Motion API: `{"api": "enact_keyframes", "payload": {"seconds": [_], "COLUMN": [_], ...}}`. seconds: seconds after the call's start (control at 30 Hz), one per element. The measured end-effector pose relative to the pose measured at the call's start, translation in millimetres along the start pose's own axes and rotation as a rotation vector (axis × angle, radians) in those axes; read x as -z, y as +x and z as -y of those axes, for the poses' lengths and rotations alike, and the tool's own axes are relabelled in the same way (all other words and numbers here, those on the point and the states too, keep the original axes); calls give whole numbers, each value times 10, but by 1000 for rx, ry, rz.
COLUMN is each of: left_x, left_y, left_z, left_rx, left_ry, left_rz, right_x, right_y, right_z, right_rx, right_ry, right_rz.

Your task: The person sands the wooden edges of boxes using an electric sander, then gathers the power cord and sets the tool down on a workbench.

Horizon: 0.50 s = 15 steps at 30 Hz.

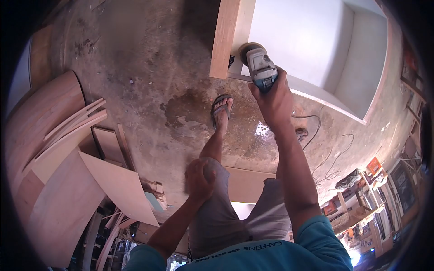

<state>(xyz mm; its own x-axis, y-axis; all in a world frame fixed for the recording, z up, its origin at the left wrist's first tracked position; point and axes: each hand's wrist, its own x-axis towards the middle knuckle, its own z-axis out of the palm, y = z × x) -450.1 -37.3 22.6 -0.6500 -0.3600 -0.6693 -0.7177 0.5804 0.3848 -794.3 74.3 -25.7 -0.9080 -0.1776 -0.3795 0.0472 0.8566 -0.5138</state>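
My right hand (272, 101) is wrapped round the body of an angle grinder (262, 67), grey at the head and teal lower down. The round disc (249, 50) at its far end is over the inner corner of a wooden cabinet (289, 40), which has white inside panels and a bare wood edge (224, 38). Whether the disc touches the surface, I cannot tell. My left hand (200, 178) holds no tool and lies over my bent left knee, its fingers loosely spread and partly blurred.
Wood sheets and strips (81, 180) are stacked at the left. A cord (316, 122) runs across the stained concrete floor (135, 54) by my right foot. Shelves with assorted items (361, 207) stand at the lower right. My sandalled foot (221, 106) is near the cabinet's edge.
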Motion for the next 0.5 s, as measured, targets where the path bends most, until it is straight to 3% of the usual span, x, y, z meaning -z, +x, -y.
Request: {"api": "enact_keyframes", "payload": {"seconds": [0.43, 0.5], "left_x": [-29, -3], "left_y": [-16, 11], "left_z": [-78, -104], "left_rx": [-32, -40], "left_ry": [35, 19], "left_rz": [-23, -2], "right_x": [-37, -67], "right_y": [-318, -431], "right_z": [-144, -132], "right_rx": [112, 16], "right_ry": [-42, -50], "right_rz": [95, 176]}}
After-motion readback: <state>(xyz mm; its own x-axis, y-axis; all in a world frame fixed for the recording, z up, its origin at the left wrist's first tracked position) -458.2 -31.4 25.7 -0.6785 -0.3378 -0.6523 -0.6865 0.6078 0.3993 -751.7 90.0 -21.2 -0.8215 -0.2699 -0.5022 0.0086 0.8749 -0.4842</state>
